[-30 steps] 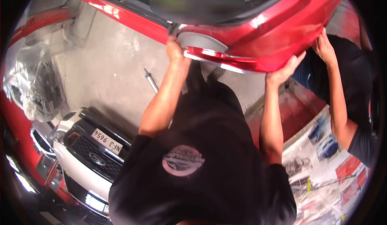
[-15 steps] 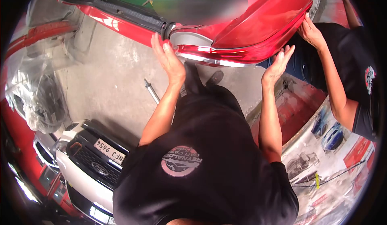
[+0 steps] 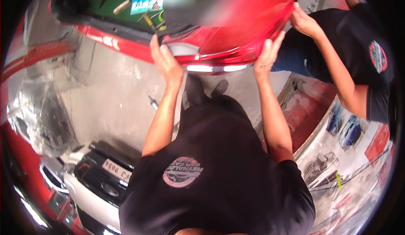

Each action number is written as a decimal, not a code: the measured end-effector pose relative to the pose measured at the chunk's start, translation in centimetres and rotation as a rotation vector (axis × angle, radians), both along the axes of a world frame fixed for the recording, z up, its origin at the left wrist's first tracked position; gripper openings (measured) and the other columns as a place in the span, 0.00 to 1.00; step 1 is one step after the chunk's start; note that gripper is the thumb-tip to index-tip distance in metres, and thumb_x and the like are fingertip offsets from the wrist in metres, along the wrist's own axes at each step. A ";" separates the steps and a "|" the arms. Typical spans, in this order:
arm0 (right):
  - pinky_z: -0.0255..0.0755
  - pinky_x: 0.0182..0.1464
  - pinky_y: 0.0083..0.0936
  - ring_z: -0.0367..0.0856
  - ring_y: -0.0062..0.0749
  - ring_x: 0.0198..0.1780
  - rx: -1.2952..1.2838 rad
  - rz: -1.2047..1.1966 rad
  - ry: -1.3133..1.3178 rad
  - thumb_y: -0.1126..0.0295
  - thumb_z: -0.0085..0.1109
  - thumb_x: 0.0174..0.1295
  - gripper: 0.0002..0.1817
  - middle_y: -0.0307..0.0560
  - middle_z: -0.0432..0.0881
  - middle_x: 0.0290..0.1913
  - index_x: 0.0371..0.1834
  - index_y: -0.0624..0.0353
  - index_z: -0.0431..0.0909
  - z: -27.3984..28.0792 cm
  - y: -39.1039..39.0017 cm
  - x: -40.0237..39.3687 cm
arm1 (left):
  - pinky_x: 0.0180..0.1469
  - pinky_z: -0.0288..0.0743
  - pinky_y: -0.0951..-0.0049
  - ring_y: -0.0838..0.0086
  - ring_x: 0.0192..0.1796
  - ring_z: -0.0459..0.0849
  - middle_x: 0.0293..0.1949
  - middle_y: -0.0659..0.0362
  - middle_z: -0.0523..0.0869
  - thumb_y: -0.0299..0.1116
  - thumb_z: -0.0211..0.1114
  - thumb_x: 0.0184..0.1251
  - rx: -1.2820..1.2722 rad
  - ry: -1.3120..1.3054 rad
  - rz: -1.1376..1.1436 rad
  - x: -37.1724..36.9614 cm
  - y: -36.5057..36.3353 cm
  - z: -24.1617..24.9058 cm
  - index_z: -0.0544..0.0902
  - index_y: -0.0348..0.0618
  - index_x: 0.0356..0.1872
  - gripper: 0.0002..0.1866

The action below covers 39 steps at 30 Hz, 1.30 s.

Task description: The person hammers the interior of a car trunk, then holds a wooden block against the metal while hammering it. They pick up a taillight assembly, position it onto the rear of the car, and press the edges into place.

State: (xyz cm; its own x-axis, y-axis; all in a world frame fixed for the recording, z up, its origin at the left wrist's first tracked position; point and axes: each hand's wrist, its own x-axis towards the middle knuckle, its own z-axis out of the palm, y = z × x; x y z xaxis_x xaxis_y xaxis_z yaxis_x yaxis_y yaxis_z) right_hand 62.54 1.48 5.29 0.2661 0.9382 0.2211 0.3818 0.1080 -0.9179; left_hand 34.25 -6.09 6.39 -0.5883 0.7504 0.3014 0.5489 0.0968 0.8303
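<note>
A red tail light (image 3: 219, 60) with a bright clear strip along its lower edge sits at the corner of a red car (image 3: 105, 39). My left hand (image 3: 168, 64) is at its left end by the trunk opening, fingers extended upward and thumb apart. At the right end, my right hand (image 3: 268, 58) lies along the red edge with its fingers straight. Both palms face inward, and the light spans the gap between them. Whether each palm presses on it is hard to tell through the blur. Another person's hand (image 3: 304, 22) touches the car's red side farther right.
Inside the trunk lie a blue-and-white plate (image 3: 147, 4) and a yellow-handled tool (image 3: 149, 22). The other person (image 3: 337, 45) stands close on my right. A white vehicle (image 3: 90, 184) is at lower left, near a plastic-wrapped object (image 3: 40, 112). A metal rod (image 3: 153, 103) lies on the floor.
The view has shifted, so the car appears farther left and more of the trunk shows. My right hand has come in against the light's right end; my left hand stays at the other end.
</note>
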 end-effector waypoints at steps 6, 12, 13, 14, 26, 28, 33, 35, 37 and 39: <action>0.39 0.87 0.43 0.43 0.61 0.89 -0.038 -0.029 -0.007 0.57 0.48 0.79 0.43 0.72 0.47 0.87 0.87 0.71 0.44 1.7 -1.5 1.7 | 0.84 0.53 0.54 0.48 0.83 0.63 0.78 0.41 0.70 0.36 0.46 0.86 -0.047 0.201 -0.136 -0.2 -0.2 1.7 0.68 0.31 0.79 0.27; 0.41 0.86 0.47 0.44 0.64 0.88 0.053 0.008 -0.053 0.57 0.48 0.79 0.40 0.74 0.48 0.86 0.86 0.70 0.50 1.5 0.6 0.2 | 0.81 0.59 0.53 0.45 0.79 0.69 0.76 0.40 0.73 0.38 0.46 0.87 0.074 0.186 -0.138 0.7 2.3 2.0 0.71 0.29 0.76 0.27; 0.41 0.86 0.47 0.44 0.64 0.88 0.056 0.024 -0.046 0.57 0.48 0.79 0.40 0.74 0.48 0.86 0.86 0.70 0.50 1.4 1.4 0.0 | 0.81 0.58 0.52 0.43 0.79 0.68 0.77 0.38 0.71 0.36 0.46 0.86 0.060 0.176 -0.132 0.6 2.5 2.1 0.71 0.29 0.76 0.27; 0.41 0.86 0.48 0.43 0.64 0.88 0.054 0.022 -0.053 0.57 0.48 0.80 0.40 0.75 0.48 0.86 0.86 0.70 0.51 1.2 0.9 0.2 | 0.81 0.58 0.51 0.42 0.79 0.67 0.77 0.36 0.70 0.35 0.46 0.85 0.017 0.160 -0.136 0.7 1.1 2.2 0.71 0.30 0.76 0.26; 0.42 0.86 0.45 0.46 0.61 0.88 -0.001 0.028 -0.008 0.55 0.47 0.82 0.40 0.72 0.51 0.86 0.86 0.71 0.47 1.0 -3.8 1.3 | 0.83 0.54 0.54 0.46 0.82 0.64 0.79 0.39 0.67 0.38 0.49 0.84 0.048 0.098 -0.177 -1.2 -1.5 1.5 0.69 0.33 0.78 0.28; 0.42 0.86 0.46 0.47 0.62 0.87 0.009 -0.002 0.026 0.56 0.47 0.81 0.40 0.73 0.52 0.85 0.86 0.71 0.49 1.0 -2.8 0.1 | 0.83 0.54 0.55 0.48 0.82 0.64 0.78 0.39 0.69 0.37 0.47 0.84 0.065 0.123 -0.156 -1.2 -0.5 1.4 0.69 0.33 0.78 0.28; 0.44 0.85 0.48 0.49 0.64 0.86 0.116 -0.025 -0.082 0.58 0.48 0.81 0.37 0.75 0.53 0.84 0.85 0.69 0.53 0.7 -0.1 -1.9 | 0.81 0.59 0.53 0.45 0.79 0.69 0.75 0.38 0.74 0.33 0.50 0.83 0.140 0.114 -0.158 -1.1 1.2 0.7 0.73 0.30 0.75 0.26; 0.44 0.85 0.49 0.49 0.64 0.86 0.093 -0.005 -0.102 0.56 0.48 0.81 0.39 0.75 0.52 0.84 0.86 0.69 0.51 1.2 -0.7 -1.6 | 0.80 0.59 0.53 0.44 0.78 0.69 0.74 0.38 0.74 0.35 0.50 0.82 0.123 0.075 -0.159 -1.1 0.6 0.8 0.73 0.30 0.74 0.26; 0.44 0.85 0.49 0.49 0.64 0.86 0.080 -0.008 -0.102 0.56 0.48 0.81 0.39 0.75 0.52 0.84 0.86 0.69 0.51 1.4 -0.2 -1.8 | 0.80 0.59 0.53 0.45 0.79 0.69 0.74 0.39 0.74 0.35 0.50 0.82 0.147 0.001 -0.105 -1.8 0.7 0.5 0.73 0.31 0.74 0.26; 0.44 0.85 0.49 0.49 0.64 0.86 0.038 0.011 -0.130 0.55 0.49 0.81 0.40 0.73 0.52 0.85 0.86 0.68 0.51 1.2 -0.7 -1.1 | 0.80 0.60 0.56 0.51 0.78 0.70 0.75 0.42 0.73 0.36 0.50 0.84 0.218 -0.275 0.016 -2.2 -0.5 -1.5 0.72 0.30 0.74 0.26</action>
